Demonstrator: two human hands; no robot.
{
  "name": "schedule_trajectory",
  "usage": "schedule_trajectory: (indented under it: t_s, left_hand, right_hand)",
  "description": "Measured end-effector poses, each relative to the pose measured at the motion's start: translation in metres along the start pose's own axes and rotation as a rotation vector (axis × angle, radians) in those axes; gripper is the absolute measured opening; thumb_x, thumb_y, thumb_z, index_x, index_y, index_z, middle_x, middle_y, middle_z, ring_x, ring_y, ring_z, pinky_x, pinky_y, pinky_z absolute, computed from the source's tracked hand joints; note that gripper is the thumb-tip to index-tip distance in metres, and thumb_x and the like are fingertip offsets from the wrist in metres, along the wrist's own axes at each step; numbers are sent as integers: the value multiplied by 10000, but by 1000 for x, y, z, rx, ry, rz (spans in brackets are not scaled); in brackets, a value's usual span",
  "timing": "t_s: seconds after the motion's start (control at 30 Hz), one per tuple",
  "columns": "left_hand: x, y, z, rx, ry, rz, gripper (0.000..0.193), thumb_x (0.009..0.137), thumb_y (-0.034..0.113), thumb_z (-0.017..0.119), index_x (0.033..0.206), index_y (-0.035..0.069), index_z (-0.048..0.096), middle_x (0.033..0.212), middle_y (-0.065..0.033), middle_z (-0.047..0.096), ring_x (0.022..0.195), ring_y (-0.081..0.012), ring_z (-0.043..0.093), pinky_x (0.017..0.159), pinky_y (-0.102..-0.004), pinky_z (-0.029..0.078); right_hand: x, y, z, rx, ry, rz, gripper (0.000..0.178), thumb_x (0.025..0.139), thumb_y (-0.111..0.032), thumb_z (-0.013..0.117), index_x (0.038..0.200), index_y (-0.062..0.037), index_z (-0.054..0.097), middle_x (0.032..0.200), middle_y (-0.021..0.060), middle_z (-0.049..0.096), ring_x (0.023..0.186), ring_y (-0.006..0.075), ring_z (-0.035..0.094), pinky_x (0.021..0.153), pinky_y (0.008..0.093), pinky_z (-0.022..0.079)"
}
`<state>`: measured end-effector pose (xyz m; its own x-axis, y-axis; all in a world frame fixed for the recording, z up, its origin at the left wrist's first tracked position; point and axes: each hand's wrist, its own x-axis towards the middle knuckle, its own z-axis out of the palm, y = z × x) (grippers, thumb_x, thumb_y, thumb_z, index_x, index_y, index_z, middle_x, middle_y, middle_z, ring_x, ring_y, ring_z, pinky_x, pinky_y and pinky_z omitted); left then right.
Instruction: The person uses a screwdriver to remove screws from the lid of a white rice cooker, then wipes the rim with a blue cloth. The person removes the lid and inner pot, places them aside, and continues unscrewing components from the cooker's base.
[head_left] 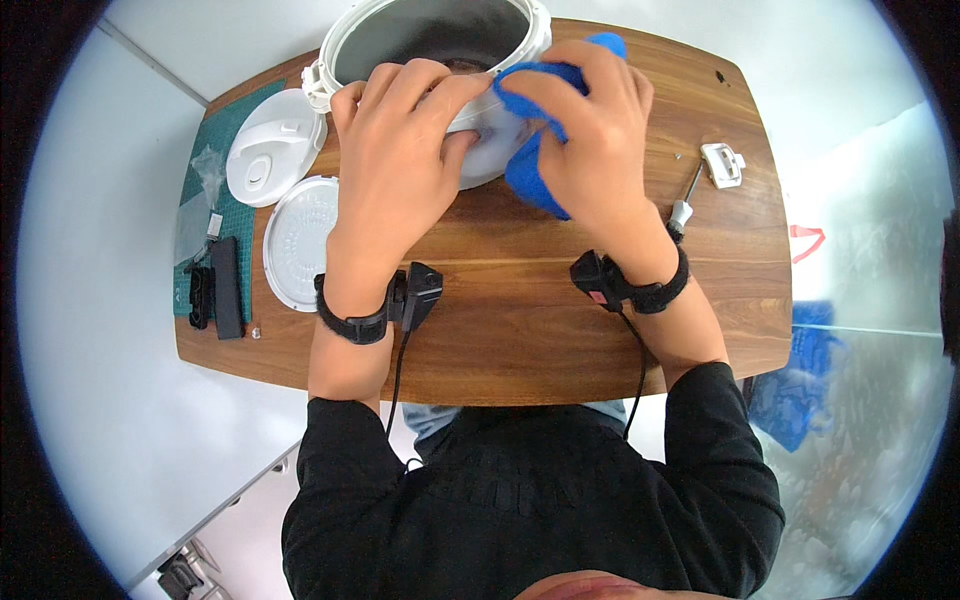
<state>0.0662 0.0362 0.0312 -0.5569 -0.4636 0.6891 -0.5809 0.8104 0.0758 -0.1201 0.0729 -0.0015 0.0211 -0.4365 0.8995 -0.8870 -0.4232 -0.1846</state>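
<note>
A white rice cooker body (484, 160) with a dark grey inside stands at the far edge of the table. My left hand (400, 150) is closed over its near rim, the fingers curled inward and the thumb against the outer wall. In my right hand (597, 135) a blue cloth (533, 178) is bunched, pressed against the cooker's right front side. Part of the cloth pokes out above the fingers. My hands hide much of the cooker's near rim.
Left of the cooker lie a white lid (272, 150) and a round white inner plate (298, 235), near a green cutting mat (237, 130). A dark bar-shaped object (228, 285) rests there too. On the right are a screwdriver (682, 212) and a small white plastic part (722, 166).
</note>
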Motion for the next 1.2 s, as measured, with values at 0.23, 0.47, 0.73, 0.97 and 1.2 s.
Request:
schedule_trajectory:
  t_s: [0.23,0.47,0.73,0.97,1.2]
  left_hand:
    - [-1,-6,6,-84,44,-17,442,709,2,804,1109,178,743,1032,24,651,1011,-223,595,928,-395,325]
    - [-1,-7,11,-105,67,-33,445,707,11,812,1111,190,753,1034,23,653,1003,-221,593,917,-399,321]
    - [-1,-7,8,-141,47,-58,437,720,23,817,1116,201,763,1052,29,666,1020,-214,600,943,-403,330]
    - [-5,-11,8,-150,45,-57,410,736,55,819,1115,204,775,1052,27,674,1005,-211,606,947,-395,339]
    - [-2,-12,8,-155,66,-34,395,747,73,823,1118,201,783,1030,22,685,967,-212,617,923,-398,353]
  right_hand:
    - [1,9,-1,34,-44,43,374,696,43,662,969,-197,752,1095,39,635,1036,295,603,941,485,379]
    - [-3,-8,4,16,2,5,365,701,27,663,965,-206,760,1071,31,644,1021,297,608,939,483,387]
    - [-4,0,-1,-27,-48,57,384,704,38,654,975,-210,767,1078,34,642,1030,293,608,935,472,381]
    - [0,5,-11,5,-132,104,453,692,85,696,1054,-180,760,1129,55,646,1081,301,614,946,439,417]
    - [1,1,-10,53,-152,58,406,693,43,697,1017,-194,759,1098,61,643,1038,319,612,907,478,416]
